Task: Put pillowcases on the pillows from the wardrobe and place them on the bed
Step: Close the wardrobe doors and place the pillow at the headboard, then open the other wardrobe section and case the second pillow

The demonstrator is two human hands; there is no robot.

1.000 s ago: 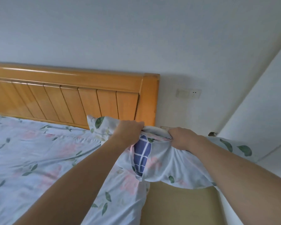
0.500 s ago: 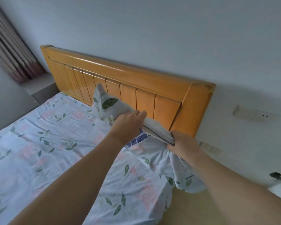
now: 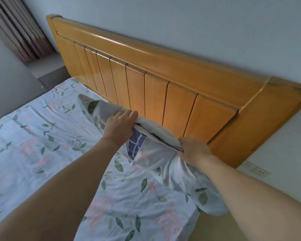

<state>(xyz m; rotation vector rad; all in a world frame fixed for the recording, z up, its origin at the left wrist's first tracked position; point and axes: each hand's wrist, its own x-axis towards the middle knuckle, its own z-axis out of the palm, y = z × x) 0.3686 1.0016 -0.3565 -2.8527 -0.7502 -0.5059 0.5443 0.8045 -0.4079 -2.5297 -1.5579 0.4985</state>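
A pillow in a white pillowcase (image 3: 156, 157) printed with green leaves and pink flowers lies at the head of the bed (image 3: 42, 145), close to the wooden headboard (image 3: 163, 87). Blue checked pillow fabric (image 3: 135, 145) shows through the open end of the case. My left hand (image 3: 119, 126) grips the upper edge of the case near its middle. My right hand (image 3: 193, 150) pinches the same edge further right, by the headboard's corner post. The far corner of the pillow (image 3: 92, 106) points left along the headboard.
The bed wears a sheet of the same floral print. Striped curtains (image 3: 21, 32) hang at the top left above a grey ledge (image 3: 47, 66). Wall sockets (image 3: 255, 168) sit right of the headboard. A tan floor strip (image 3: 221, 228) runs beside the bed.
The view has swung left and down toward the bed. Both hands have carried the cased pillow from the bed's right corner leftward and lowered it along the headboard.
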